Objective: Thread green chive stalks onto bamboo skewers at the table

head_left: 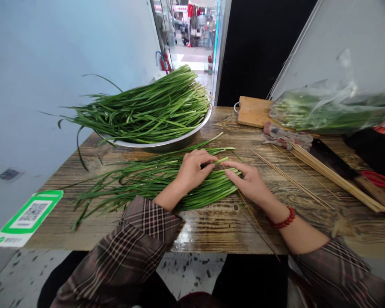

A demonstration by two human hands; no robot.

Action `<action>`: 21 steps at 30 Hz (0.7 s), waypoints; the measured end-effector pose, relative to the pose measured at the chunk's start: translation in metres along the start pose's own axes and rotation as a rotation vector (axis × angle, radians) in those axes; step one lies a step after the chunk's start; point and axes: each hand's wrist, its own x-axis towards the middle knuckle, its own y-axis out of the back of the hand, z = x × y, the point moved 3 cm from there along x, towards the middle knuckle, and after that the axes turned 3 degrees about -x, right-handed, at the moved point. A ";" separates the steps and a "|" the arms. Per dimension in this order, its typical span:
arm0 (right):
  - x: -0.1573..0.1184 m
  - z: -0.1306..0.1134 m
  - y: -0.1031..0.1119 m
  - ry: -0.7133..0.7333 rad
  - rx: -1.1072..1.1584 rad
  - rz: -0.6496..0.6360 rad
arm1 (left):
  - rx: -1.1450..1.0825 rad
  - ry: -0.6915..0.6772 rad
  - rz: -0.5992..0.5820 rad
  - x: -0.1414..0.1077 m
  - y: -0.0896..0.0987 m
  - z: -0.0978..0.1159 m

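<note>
Garlic chives (208,196) lie in a layer on the wooden table, their pale stem ends to the right. My left hand (194,169) rests over them, thumb and fingers pinching a single chive stalk (221,161). Opposite it, my right hand (252,182), with a red bead bracelet at the wrist, has thumb and forefinger closed around a thin bamboo skewer (248,209) at the stem ends. The skewer's lower part slants toward the table's front edge; its tip near the fingers is hard to make out.
A metal basin (176,140) heaped with chives stands behind. At right are loose skewers (291,179), a skewer bundle (336,177), a knife (333,160), gloves (285,136), a cutting board (253,111) and a plastic bag of greens (333,107). A QR-code card (48,196) lies left.
</note>
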 end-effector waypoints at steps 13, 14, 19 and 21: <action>0.000 0.000 -0.001 -0.025 -0.038 0.012 | 0.131 -0.010 -0.030 -0.002 0.003 0.011; 0.000 0.000 -0.001 -0.035 -0.030 0.021 | 0.136 -0.011 -0.035 -0.002 0.002 0.011; -0.001 -0.003 -0.002 -0.004 0.057 -0.004 | 0.155 -0.006 -0.057 -0.003 0.001 0.012; -0.001 -0.004 -0.003 0.017 0.050 -0.008 | 0.146 -0.006 -0.058 -0.003 0.000 0.012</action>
